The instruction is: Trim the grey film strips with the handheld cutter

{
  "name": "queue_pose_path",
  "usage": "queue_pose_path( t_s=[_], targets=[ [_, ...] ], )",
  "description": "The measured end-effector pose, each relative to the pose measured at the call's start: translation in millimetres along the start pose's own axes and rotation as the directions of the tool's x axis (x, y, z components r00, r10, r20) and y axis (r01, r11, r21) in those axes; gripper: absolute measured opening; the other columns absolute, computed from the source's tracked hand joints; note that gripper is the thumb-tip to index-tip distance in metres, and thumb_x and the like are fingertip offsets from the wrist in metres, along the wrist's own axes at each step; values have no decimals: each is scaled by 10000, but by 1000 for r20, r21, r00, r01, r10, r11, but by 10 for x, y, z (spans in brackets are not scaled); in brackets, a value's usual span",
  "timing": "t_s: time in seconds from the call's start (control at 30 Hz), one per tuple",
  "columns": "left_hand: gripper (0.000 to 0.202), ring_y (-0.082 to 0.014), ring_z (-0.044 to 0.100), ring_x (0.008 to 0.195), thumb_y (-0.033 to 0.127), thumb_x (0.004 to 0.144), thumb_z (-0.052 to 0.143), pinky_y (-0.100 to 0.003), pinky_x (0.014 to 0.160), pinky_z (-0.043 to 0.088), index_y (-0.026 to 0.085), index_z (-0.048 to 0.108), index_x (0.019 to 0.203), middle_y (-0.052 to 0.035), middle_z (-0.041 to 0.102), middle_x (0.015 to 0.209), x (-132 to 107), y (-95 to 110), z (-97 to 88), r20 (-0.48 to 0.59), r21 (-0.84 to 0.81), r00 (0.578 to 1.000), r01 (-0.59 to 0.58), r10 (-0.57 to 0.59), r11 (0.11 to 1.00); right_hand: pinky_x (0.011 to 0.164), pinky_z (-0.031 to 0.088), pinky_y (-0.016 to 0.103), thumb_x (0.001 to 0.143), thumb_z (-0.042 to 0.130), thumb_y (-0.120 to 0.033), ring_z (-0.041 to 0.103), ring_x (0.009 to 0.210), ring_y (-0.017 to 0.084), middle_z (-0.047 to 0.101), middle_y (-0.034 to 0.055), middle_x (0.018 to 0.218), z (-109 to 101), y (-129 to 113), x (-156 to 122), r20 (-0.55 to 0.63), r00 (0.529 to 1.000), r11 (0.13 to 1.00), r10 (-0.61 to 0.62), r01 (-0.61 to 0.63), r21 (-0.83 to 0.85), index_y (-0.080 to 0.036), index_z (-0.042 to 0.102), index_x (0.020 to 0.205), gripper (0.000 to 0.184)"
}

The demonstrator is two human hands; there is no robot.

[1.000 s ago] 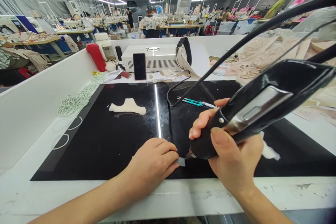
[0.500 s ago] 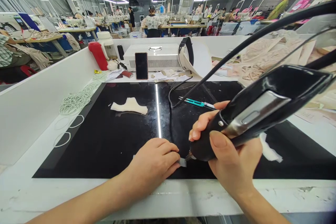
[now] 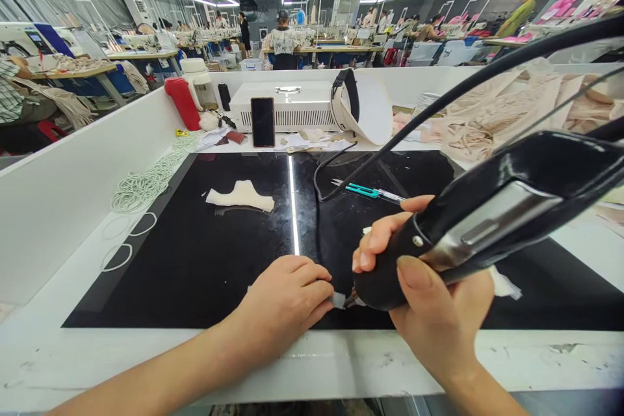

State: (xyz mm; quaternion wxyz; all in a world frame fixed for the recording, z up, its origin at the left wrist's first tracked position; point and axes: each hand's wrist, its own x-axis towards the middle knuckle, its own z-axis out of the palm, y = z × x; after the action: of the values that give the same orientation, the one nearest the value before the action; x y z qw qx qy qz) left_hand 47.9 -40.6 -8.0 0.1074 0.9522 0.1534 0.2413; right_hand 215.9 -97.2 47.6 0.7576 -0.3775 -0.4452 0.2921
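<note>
My right hand (image 3: 433,292) is wrapped round a thick black hand-held power tool (image 3: 468,208) with a silver metal panel and cables at its back end. The tool tilts down to the left, and its small metal tip (image 3: 350,300) meets the end of a greyish translucent strip (image 3: 337,299). With fingers curled and closed together, my left hand (image 3: 287,292) pins that strip to the black mat (image 3: 160,273). Most of the strip is hidden under the hand. A cream fabric piece (image 3: 241,196) lies further back on the mat, and a whitish piece (image 3: 506,285) lies partly behind my right hand.
Teal thread snips (image 3: 361,190) lie behind my right hand, near a black cable (image 3: 390,136) arching across. At left are coiled pale cords (image 3: 141,190). Along the back stand a phone (image 3: 263,122), a white box (image 3: 292,101) and a visor (image 3: 363,107); beige fabric (image 3: 517,110) is heaped right.
My right hand and the tool have shifted slightly right and down, with the tip still at the strip's end. My left hand has hardly moved.
</note>
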Motion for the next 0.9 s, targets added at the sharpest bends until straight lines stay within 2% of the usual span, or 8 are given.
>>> queue_pose_path(
  t_s=[0.17,0.3,0.43,0.53,0.6,0.7,0.8,0.9],
  targets=[
    [175,-206,722,1035,244,1097,568,-367,961,577,168,704,1018,-36,770,1101,11,8,-26,6,-11,1000,3,-3,1000,550,560,313,908,829,-383,639,591,150,703,-46,802,-35,10,10,21,1000,1000,4,-4,-6,-282,605,1184,370],
    [182,-203,714,1127,285,1112,546,-429,1136,521,180,689,1153,-56,750,1213,-63,13,-192,37,-36,999,21,-19,999,583,574,319,888,848,-411,644,607,153,700,-43,816,-63,-62,70,34,999,999,-34,34,11,-294,606,1274,470],
    [216,-209,690,1225,284,1108,550,-524,1255,419,207,639,1288,-68,719,1301,-332,-61,-427,79,3,990,119,-119,993,570,598,312,860,873,-434,688,650,175,726,-17,832,-8,-148,108,65,997,998,-44,47,-46,-283,642,1220,454],
    [257,-219,689,1235,303,1077,609,-555,1265,405,216,633,1318,-85,703,1326,-599,-129,-536,55,44,976,208,-210,977,480,582,271,824,895,-434,711,632,179,763,36,881,79,-175,104,78,994,980,-72,85,-178,-234,706,1073,371],
    [280,-236,690,1237,311,1045,661,-571,1250,422,217,647,1309,-97,697,1340,-742,-144,-562,53,51,960,272,-275,961,487,595,259,807,906,-413,726,641,186,767,46,858,142,-168,99,80,993,974,-84,99,-202,-217,719,1027,349],
    [305,-257,684,1255,298,1009,709,-595,1239,425,213,665,1299,-113,688,1365,-850,-125,-545,55,39,931,358,-360,933,595,656,290,784,930,-418,740,689,195,747,19,824,242,-114,98,87,996,998,9,-3,-70,-239,696,1071,411],
    [273,-254,678,1264,259,993,725,-601,1249,402,203,684,1257,-116,689,1368,-850,-100,-495,35,-3,909,415,-415,910,622,664,312,752,952,-446,717,696,186,722,3,827,368,-29,94,81,989,991,120,-125,56,-256,672,1106,489],
    [214,-242,681,1229,229,975,743,-593,1246,401,207,700,1183,-101,701,1331,-807,-90,-445,1,-63,900,435,-436,898,623,647,307,714,976,-446,688,695,171,688,-14,817,517,49,87,59,988,980,144,-151,129,-261,667,1087,519]
  ],
)
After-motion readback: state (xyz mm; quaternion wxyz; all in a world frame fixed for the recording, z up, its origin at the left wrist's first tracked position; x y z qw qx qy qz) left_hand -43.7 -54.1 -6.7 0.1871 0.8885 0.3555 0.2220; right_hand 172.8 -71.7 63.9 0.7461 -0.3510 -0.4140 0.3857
